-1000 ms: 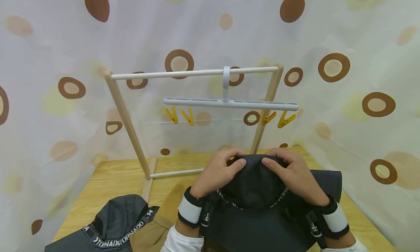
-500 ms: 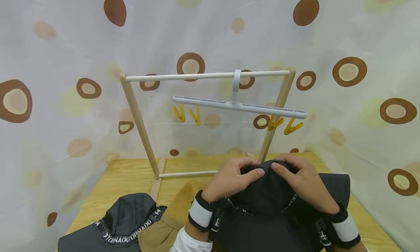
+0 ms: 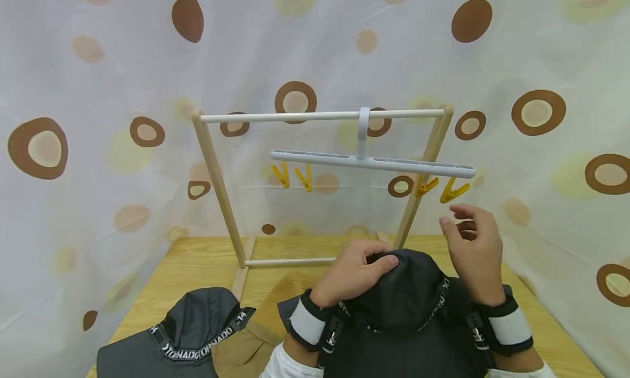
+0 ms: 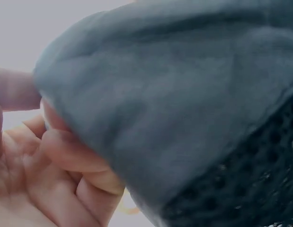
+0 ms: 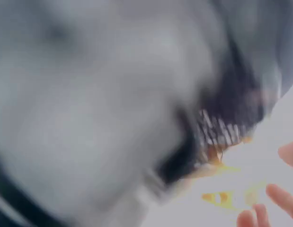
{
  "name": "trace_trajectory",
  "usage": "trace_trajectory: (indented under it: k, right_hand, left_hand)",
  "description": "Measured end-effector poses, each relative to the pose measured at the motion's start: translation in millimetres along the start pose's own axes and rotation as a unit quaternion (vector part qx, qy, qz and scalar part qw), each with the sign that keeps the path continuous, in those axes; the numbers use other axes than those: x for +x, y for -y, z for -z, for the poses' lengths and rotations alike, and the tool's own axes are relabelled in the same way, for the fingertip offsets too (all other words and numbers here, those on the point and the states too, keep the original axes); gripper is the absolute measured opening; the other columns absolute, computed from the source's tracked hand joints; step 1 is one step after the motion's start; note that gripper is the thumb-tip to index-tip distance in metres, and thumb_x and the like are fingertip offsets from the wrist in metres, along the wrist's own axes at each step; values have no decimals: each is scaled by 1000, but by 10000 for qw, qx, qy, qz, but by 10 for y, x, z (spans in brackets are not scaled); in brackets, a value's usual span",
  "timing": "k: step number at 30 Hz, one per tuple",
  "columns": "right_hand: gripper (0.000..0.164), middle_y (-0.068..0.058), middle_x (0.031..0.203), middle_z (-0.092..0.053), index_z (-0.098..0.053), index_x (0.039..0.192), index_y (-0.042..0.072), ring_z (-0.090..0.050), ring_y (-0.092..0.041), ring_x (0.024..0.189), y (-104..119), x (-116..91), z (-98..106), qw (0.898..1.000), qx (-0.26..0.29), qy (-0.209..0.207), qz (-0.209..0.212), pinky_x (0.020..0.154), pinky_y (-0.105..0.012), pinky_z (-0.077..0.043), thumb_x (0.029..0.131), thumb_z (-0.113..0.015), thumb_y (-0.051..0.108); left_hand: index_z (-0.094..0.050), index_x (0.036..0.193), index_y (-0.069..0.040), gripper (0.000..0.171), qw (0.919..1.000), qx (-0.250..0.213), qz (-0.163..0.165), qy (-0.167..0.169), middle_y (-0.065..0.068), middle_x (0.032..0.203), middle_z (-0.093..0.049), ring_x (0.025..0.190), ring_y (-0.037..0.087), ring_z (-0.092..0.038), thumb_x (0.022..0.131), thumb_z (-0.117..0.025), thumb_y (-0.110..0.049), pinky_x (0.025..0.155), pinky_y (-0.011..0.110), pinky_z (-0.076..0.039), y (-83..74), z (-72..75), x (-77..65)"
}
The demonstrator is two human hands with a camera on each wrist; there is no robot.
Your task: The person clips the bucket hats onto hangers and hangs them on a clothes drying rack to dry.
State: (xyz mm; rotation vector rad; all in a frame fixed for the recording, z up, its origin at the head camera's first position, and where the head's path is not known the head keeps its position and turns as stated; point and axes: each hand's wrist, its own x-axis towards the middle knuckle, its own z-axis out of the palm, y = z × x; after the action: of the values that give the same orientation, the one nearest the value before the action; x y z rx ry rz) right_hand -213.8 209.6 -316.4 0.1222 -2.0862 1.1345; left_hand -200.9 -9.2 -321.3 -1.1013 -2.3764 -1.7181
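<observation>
A dark grey sun hat (image 3: 410,285) with a wide brim and a white-lettered band is held up by its crown in front of me. My left hand (image 3: 356,271) pinches the top of the crown between thumb and fingers. In the left wrist view the grey cloth (image 4: 151,104) and a dark mesh panel (image 4: 241,184) fill most of the picture. My right hand (image 3: 476,252) is off the hat, raised at its right, fingers loosely bent and holding nothing. Just above it hangs a yellow clip (image 3: 454,191). In the right wrist view the hat (image 5: 113,94) is blurred.
A light blue hanger (image 3: 320,159) hangs from the white bar (image 3: 275,117) of a wooden rack, with several yellow clips beneath it. Another grey hat (image 3: 204,318) and a tan hat (image 3: 248,345) lie at the left of the wooden table (image 3: 192,263).
My right hand has let go of the crown and moved up and right, close below the clips at the right. My left hand keeps its pinch. The head view has shifted slightly left.
</observation>
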Motion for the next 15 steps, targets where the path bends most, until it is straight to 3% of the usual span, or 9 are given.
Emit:
trace_trajectory:
  k: [2, 4, 11, 15]
  right_hand:
    - [41, -11, 117, -55, -59, 132, 4, -44, 3, 84, -41, 81, -12, 9985, -240, -447, -228, 78, -20, -38, 93, -64, 17]
    - [48, -21, 124, -51, -55, 137, 4, -45, -3, 85, -68, 157, -23, 9969, -444, -586, -289, 75, -25, -37, 92, -66, 18]
    - [55, -28, 128, -54, -54, 137, 0, -57, -38, 94, -92, 417, -117, 9957, -763, -272, -448, 73, -37, -38, 91, -68, 27]
    - [49, -25, 119, -63, -62, 123, -3, -64, -40, 91, -116, 524, -180, 9945, -914, -226, -466, 68, -26, -40, 91, -69, 33]
  left_hand:
    - [-67, 89, -5, 19, 9999, 32, 0, 116, 11, 87, -62, 70, 3, -49, 100, -55, -15, 68, 17, -39, 3, -17, 3]
    - [-66, 87, -6, 19, 9998, 59, 2, 176, 10, 85, -60, 69, 3, -48, 100, -55, -15, 67, 17, -38, 9, -29, 6]
    - [-68, 89, -8, 19, 9999, 47, 94, 62, 6, 87, -63, 72, 3, -50, 100, -56, -17, 68, 17, -39, 29, -23, 11]
    - [-64, 84, -7, 20, 9999, 44, -10, 108, 6, 81, -58, 69, 4, -48, 100, -56, -15, 67, 17, -37, 37, -6, 4]
